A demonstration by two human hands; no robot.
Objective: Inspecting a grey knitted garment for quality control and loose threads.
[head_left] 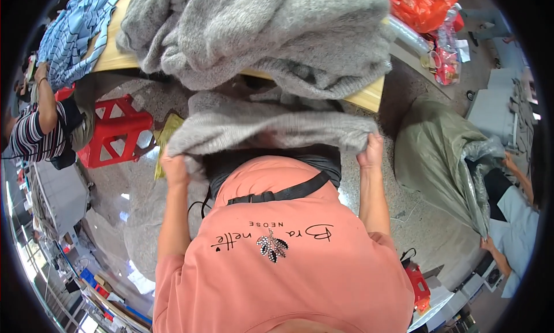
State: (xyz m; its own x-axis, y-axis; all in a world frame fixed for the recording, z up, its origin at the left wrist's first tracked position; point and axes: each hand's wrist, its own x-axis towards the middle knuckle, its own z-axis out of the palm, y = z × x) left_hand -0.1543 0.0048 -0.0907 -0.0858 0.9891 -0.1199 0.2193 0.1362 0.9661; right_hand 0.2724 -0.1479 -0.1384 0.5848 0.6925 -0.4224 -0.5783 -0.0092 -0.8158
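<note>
Between my two hands a grey knitted garment (271, 129) is stretched out sideways over my lap, its middle smeared by motion. My left hand (175, 167) is closed on its left end. On the other end, my right hand (371, 150) grips the edge with fingers wrapped round the knit. Which part of the garment each hand holds, I cannot tell. Just beyond it, a large heap of grey fuzzy knitwear (259, 33) lies on the table and hangs over its near edge.
The wooden table (367, 96) shows a corner at right. Blue striped cloth (75, 36) lies at far left, by a person in stripes (37, 125). A red plastic stool (115, 131) stands left. Rightward, another person's hands hold a big olive sack (438, 154). Red plastic bags (424, 7) sit far right.
</note>
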